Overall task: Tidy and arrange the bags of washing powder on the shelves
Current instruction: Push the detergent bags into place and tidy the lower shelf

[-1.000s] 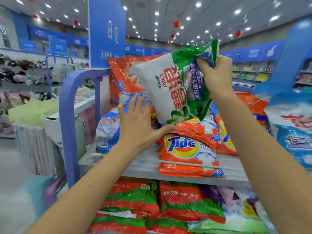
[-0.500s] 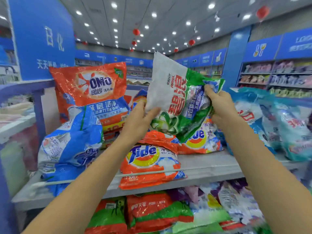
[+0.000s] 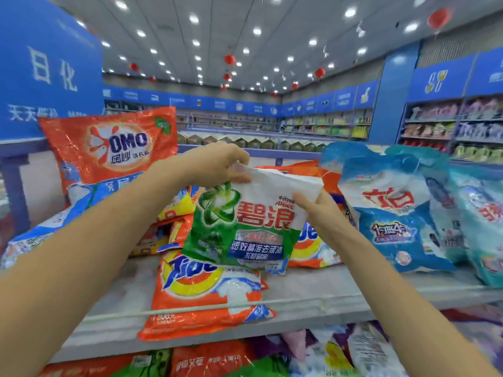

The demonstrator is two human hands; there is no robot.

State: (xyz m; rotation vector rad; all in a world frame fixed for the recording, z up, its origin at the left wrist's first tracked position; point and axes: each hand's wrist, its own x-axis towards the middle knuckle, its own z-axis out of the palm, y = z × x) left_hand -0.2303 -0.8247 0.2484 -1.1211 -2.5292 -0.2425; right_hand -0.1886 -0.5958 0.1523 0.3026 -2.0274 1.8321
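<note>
Our left hand point(image 3: 217, 164) and right hand point(image 3: 318, 210) each pinch 1 top corner of the green-and-white plastic bag point(image 3: 245, 229), above the orange Tide bag point(image 3: 201, 297).

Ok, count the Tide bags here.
2. Front Tide bag lies flat over the shelf edge; rear Tide bag sits partly behind the held Ariel bag. Others may be hidden.

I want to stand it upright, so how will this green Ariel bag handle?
Probably floppy: the Ariel bag sags and creases below where the left hand and right hand pinch its top edge. Its glossy film looks slippery. Stood alone it may slump onto the Tide bag beneath.
</note>
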